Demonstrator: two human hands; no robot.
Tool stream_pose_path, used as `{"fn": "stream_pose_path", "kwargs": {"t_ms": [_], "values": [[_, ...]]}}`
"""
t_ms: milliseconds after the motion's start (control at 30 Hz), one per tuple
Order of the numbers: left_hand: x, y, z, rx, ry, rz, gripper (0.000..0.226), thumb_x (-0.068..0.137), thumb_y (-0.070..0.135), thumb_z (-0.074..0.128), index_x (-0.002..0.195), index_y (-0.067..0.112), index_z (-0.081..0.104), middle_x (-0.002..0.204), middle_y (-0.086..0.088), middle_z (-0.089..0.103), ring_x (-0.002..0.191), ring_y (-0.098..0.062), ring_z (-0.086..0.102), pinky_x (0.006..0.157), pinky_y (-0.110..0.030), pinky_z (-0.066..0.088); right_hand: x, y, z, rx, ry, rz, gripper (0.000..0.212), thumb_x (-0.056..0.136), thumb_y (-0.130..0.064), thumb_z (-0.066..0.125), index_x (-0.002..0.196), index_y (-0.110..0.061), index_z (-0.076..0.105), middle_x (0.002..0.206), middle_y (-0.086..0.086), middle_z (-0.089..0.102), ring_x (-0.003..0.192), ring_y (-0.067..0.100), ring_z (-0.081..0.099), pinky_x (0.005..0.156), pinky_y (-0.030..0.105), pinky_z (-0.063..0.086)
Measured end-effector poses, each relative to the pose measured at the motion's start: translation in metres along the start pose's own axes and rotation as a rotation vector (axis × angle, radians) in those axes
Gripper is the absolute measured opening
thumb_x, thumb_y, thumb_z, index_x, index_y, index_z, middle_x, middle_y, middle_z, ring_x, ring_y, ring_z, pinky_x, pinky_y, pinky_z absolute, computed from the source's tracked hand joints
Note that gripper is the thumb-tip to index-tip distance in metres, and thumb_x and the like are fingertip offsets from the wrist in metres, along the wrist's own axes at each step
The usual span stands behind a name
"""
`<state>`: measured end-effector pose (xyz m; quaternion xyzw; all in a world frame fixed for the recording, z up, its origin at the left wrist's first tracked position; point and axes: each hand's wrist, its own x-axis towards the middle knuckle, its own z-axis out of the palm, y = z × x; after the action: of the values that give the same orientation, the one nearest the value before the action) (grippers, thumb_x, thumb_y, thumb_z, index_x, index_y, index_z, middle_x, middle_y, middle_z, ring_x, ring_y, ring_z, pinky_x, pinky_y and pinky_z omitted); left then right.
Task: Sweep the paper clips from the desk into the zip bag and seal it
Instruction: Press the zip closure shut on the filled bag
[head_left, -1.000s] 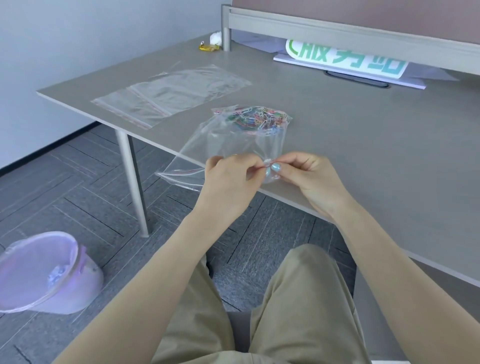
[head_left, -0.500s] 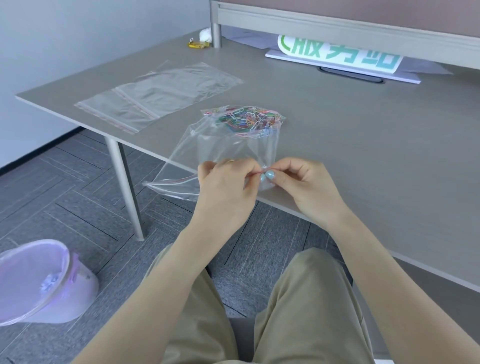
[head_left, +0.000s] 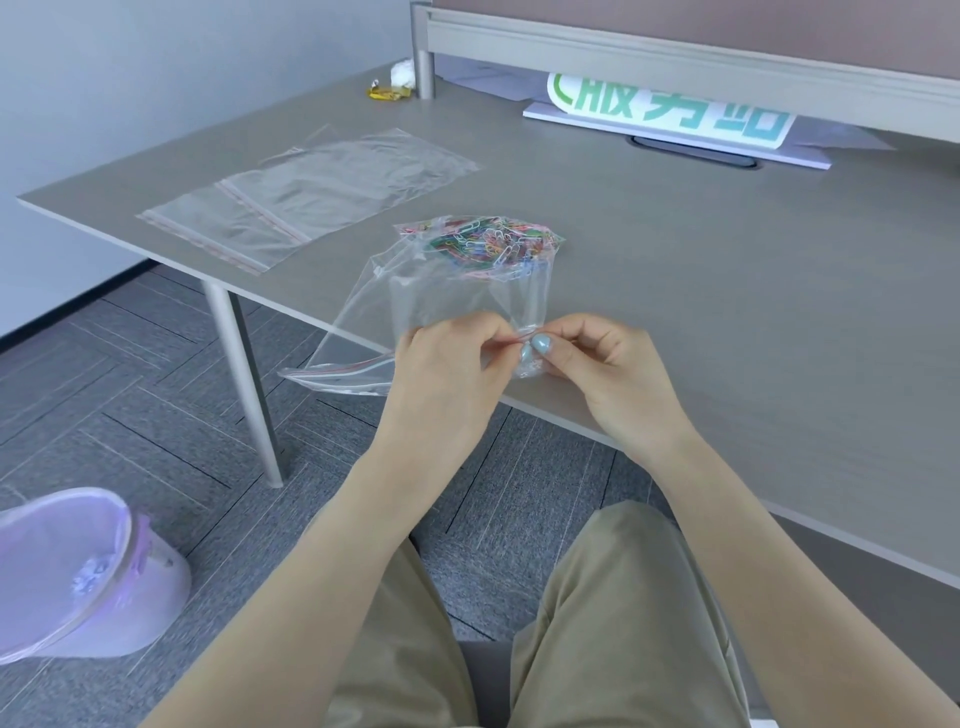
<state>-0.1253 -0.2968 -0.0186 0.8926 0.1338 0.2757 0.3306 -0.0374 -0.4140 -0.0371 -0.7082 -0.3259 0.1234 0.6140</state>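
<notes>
A clear zip bag (head_left: 452, 296) lies across the near edge of the grey desk (head_left: 727, 291). A heap of coloured paper clips (head_left: 483, 241) sits inside its far end. The bag's mouth, with a red zip line, hangs over the desk edge toward me. My left hand (head_left: 447, 364) and my right hand (head_left: 597, 358) meet at the right end of that zip strip, both pinching it between thumb and fingers. The part of the strip to the left of my left hand still gapes apart.
Two more flat zip bags (head_left: 311, 192) lie on the desk's left part. A white sign with green lettering (head_left: 670, 111) rests under the back shelf. A yellow wrapper (head_left: 387, 92) sits by the post. A lilac waste bin (head_left: 78, 571) stands on the floor left.
Both hands stay pinched together on the zip strip. They sit a little lower in view as my head shifts; the bag barely moves.
</notes>
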Motion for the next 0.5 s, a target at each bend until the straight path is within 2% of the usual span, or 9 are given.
{"fn": "stream_pose_path", "kwargs": {"t_ms": [67, 100, 300, 400, 500], "values": [[0.0006, 0.0006, -0.0013, -0.043, -0.017, -0.013, 0.006, 0.081, 0.015, 0.063, 0.081, 0.013, 0.068, 0.079, 0.0, 0.072, 0.074, -0.01, 0.062, 0.065, -0.016, 0.04, -0.0003, 0.0, -0.0007, 0.007, 0.005, -0.002, 0.017, 0.085, -0.014, 0.062, 0.076, -0.027, 0.07, 0.075, -0.011, 0.072, 0.078, 0.009, 0.063, 0.087, 0.037, 0.05], [0.001, 0.001, -0.0022, -0.057, -0.015, -0.016, 0.005, 0.081, 0.013, 0.063, 0.08, 0.012, 0.068, 0.078, -0.001, 0.072, 0.074, -0.008, 0.06, 0.063, -0.013, 0.039, -0.0004, -0.0001, -0.001, 0.014, 0.01, -0.006, 0.017, 0.085, -0.014, 0.061, 0.077, -0.026, 0.07, 0.076, -0.01, 0.072, 0.078, 0.01, 0.063, 0.087, 0.037, 0.05], [0.0018, 0.0036, -0.0072, -0.057, 0.029, 0.0, 0.008, 0.079, 0.006, 0.062, 0.074, 0.009, 0.068, 0.069, 0.002, 0.063, 0.074, -0.003, 0.049, 0.06, 0.0, 0.032, -0.0005, -0.0004, -0.0022, 0.025, 0.009, -0.013, 0.015, 0.086, -0.012, 0.06, 0.079, -0.023, 0.067, 0.067, -0.018, 0.067, 0.069, 0.0, 0.057, 0.076, 0.02, 0.046], [0.0018, 0.0039, -0.0065, -0.034, 0.025, 0.008, 0.008, 0.079, 0.006, 0.062, 0.073, 0.008, 0.068, 0.068, 0.001, 0.061, 0.07, -0.005, 0.046, 0.06, -0.004, 0.032, -0.0015, -0.001, -0.0021, 0.035, -0.023, -0.007, 0.014, 0.085, -0.013, 0.061, 0.08, -0.024, 0.068, 0.073, -0.014, 0.068, 0.074, 0.003, 0.058, 0.078, 0.022, 0.045], [0.0004, 0.0042, -0.0035, -0.013, 0.013, 0.008, 0.009, 0.08, 0.007, 0.06, 0.075, 0.006, 0.067, 0.071, -0.007, 0.065, 0.067, -0.016, 0.051, 0.06, -0.02, 0.036, -0.0033, -0.0009, -0.0014, 0.045, -0.058, -0.001, 0.013, 0.085, -0.011, 0.062, 0.081, -0.022, 0.069, 0.082, 0.0, 0.068, 0.08, 0.011, 0.057, 0.083, 0.03, 0.044]]}}
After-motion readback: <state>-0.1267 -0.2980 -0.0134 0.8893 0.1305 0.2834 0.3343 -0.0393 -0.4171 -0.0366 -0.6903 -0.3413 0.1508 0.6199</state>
